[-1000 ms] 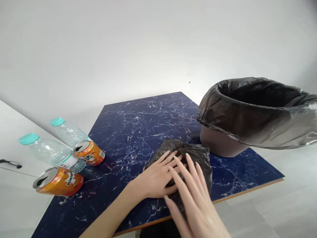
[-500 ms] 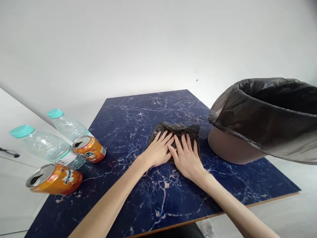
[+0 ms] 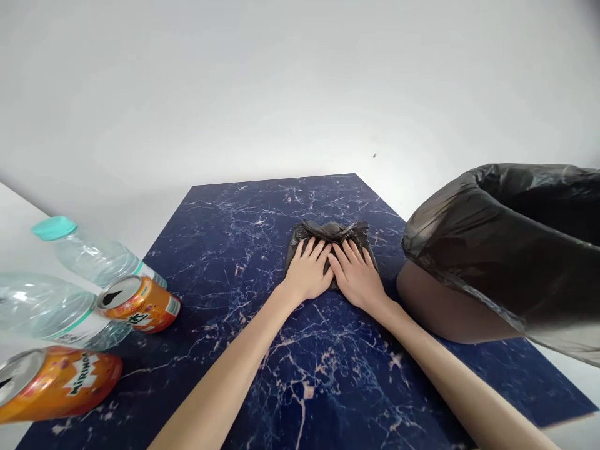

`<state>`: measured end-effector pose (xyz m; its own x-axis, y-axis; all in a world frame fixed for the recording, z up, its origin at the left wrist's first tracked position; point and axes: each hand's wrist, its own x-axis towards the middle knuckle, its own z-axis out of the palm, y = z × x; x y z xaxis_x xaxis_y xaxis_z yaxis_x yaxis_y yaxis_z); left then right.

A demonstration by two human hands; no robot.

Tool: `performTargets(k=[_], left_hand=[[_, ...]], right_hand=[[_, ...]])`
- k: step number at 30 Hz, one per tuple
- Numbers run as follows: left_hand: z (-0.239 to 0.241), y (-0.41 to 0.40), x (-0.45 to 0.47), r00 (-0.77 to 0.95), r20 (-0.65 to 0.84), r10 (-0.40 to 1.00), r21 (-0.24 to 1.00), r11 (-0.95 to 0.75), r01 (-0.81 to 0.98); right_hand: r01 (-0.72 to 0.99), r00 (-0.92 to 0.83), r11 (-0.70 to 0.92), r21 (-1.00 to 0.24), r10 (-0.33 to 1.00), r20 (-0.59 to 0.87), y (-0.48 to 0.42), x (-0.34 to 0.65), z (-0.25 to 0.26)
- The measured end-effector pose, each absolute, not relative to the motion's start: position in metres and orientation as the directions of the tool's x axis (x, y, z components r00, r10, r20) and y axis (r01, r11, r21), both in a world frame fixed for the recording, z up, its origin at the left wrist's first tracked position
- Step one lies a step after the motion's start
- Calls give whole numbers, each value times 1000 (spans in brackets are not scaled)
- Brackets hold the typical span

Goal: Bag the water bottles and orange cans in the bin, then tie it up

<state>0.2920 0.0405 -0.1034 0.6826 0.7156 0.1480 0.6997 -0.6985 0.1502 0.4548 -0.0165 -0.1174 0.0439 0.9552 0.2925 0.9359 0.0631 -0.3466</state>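
A black plastic bag (image 3: pixel 328 231), bunched into a crumpled bundle, lies on the dark blue marbled table (image 3: pixel 262 219). My left hand (image 3: pixel 309 270) rests palm down on its left part, fingers stretched forward and slightly spread. On the right part lies my right hand (image 3: pixel 356 270), also flat with the fingers apart. The thumbs almost meet in the middle. Both palms hide much of the bag, and whether anything is inside it does not show.
At right stands a brown bin (image 3: pixel 450 312) lined with a black bag (image 3: pixel 469 237). On the left are opened orange cans (image 3: pixel 140 306) (image 3: pixel 84 381) and clear plastic bottles (image 3: pixel 98 256) (image 3: pixel 47 306) with turquoise caps. A white wall (image 3: pixel 300 87) rises behind the table.
The view has moved closer, so the cans, bottles and bin sit nearer the picture's edges. Both hands have slid slightly forward on the bag and remain flat.
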Motion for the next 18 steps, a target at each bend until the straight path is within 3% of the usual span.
performTargets(k=[4,9,14,18], left_hand=[[-107,58,314,669,190,718,159,-695,701],[-119,61,349,666,203,718,193,-696,691],[-140,26,380,644,247,724,265,-690,674],[-151,20,391,657,279,701,309,-713,630]], right_hand=[[916,93,74,-394,917,389,-15,456,-103],[751,10,367,-548,825,565,-28,429,-88],[559,71,384,-735,861,504,-32,425,-80],[523,146,386,-760,838,526,-32,436,-74]])
